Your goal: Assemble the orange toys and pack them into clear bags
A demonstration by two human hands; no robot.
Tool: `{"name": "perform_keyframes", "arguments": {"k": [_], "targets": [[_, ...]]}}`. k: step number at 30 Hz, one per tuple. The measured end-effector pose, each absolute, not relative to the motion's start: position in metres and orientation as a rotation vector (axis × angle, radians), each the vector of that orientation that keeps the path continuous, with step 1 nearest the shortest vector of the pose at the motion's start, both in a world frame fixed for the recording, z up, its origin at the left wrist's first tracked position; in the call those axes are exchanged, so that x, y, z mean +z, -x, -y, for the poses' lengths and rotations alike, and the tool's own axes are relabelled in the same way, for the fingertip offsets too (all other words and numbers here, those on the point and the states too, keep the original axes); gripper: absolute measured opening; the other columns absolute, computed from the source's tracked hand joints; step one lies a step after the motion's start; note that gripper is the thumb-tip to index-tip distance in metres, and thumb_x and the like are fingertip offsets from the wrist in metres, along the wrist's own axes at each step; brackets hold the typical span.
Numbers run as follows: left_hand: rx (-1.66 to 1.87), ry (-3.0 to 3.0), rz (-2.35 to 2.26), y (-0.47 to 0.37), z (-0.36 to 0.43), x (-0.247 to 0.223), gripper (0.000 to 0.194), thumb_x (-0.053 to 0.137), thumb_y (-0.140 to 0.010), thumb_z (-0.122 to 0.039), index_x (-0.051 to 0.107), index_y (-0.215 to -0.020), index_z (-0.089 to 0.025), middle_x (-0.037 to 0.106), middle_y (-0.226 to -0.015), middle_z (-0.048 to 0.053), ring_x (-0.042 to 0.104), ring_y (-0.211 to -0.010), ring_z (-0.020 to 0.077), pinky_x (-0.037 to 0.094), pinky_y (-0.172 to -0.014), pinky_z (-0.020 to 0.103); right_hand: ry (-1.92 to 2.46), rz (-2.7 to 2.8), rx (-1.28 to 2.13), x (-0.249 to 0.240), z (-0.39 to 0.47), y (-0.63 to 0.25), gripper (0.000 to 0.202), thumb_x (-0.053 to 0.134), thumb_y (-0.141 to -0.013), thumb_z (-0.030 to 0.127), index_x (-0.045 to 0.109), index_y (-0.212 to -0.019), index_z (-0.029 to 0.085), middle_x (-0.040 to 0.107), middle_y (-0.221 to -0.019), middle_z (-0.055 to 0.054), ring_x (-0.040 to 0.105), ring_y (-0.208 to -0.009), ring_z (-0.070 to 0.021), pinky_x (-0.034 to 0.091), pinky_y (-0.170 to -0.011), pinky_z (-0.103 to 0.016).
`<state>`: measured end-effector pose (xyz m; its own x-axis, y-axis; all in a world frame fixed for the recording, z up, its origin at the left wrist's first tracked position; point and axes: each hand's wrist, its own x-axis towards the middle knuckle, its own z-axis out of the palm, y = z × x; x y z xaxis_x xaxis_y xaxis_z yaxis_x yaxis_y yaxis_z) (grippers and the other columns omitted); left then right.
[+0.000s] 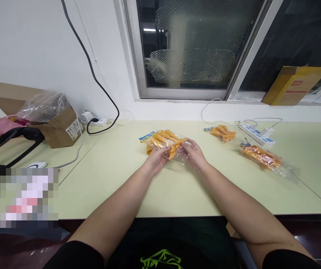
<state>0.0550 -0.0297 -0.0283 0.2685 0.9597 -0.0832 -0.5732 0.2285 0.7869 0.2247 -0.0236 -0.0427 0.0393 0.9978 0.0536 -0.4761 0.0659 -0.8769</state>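
Both the left hand [155, 160] and right hand [195, 154] pinch between their fingers [164, 150] one clear plastic packet of orange pieces [162, 139], above the pale-green worktop [174, 198]; two similar packets [261, 156] lie rightward.

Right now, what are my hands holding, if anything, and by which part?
An orange piece: your left hand pinches its left side, right hand its right end. Whether it's inside the clear bag is unclear.

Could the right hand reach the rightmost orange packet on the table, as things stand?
Probably yes: no object shows between the right hand and the rightmost orange packet. But the hand holds an orange piece, so it may first let go.
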Motion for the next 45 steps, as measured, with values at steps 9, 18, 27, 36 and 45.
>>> {"name": "perform_keyframes", "arguments": {"k": [9, 18, 27, 36, 45], "targets": [[1.151, -0.741, -0.625, -0.0572, 0.0317, -0.0296, 0.039, 0.078, -0.071, -0.01, 0.069, -0.108, -0.015, 0.076, -0.099, 0.007, 0.071, -0.086, 0.0205, 0.055, -0.075, 0.03, 0.892, 0.876, 1.249, -0.0433, 0.0254, -0.2172, 0.062, 0.086, -0.068, 0.051, 0.044, -0.106, 0.025, 0.067, -0.059, 0.006, 0.062, -0.044, -0.0145, 0.052, -0.041, -0.024], [1.175, -0.632, -0.42, -0.0542, 0.0307, -0.0308, 0.036, 0.072, -0.082, -0.03, 0.067, -0.115, -0.016, 0.073, -0.117, 0.011, 0.068, -0.112, 0.0296, 0.053, -0.099, 0.046, 0.897, 1.014, 1.177, -0.0424, 0.0279, -0.2246, 0.05, 0.083, -0.072, 0.049, 0.062, -0.107, 0.02, 0.064, -0.064, 0.004, 0.06, -0.05, -0.0131, 0.053, -0.047, -0.025], [1.214, -0.619, -0.371, -0.0556, 0.0319, -0.0313, 0.046, 0.074, -0.081, -0.035, 0.063, -0.122, -0.018, 0.07, -0.121, 0.011, 0.066, -0.116, 0.0308, 0.051, -0.102, 0.05, 0.782, 0.944, 1.18, -0.0443, 0.0281, -0.2178, 0.063, 0.09, -0.065, 0.039, 0.054, -0.114, 0.022, 0.065, -0.075, 0.005, 0.066, -0.069, -0.0151, 0.059, -0.071, -0.032], [1.211, -0.575, -0.397, -0.0545, 0.0343, -0.0303, 0.037, 0.072, -0.084, -0.031, 0.065, -0.118, -0.019, 0.073, -0.111, 0.007, 0.071, -0.105, 0.0267, 0.055, -0.098, 0.046, 0.831, 0.873, 1.049, -0.0447, 0.0264, -0.2186, 0.039, 0.08, -0.075, 0.042, 0.055, -0.098, 0.024, 0.064, -0.093, 0.0, 0.064, -0.077, -0.0139, 0.059, -0.072, -0.03], [1.191, -0.61, -0.366, -0.0525, 0.0333, -0.0299, 0.043, 0.067, -0.088, -0.035, 0.063, -0.125, -0.014, 0.073, -0.12, 0.013, 0.068, -0.113, 0.031, 0.051, -0.104, 0.051, 0.854, 1.044, 1.037, -0.0474, 0.0255, -0.223, 0.065, 0.088, -0.065, 0.044, 0.057, -0.118, 0.022, 0.066, -0.108, -0.006, 0.068, -0.089, -0.0203, 0.06, -0.082, -0.04]]}}
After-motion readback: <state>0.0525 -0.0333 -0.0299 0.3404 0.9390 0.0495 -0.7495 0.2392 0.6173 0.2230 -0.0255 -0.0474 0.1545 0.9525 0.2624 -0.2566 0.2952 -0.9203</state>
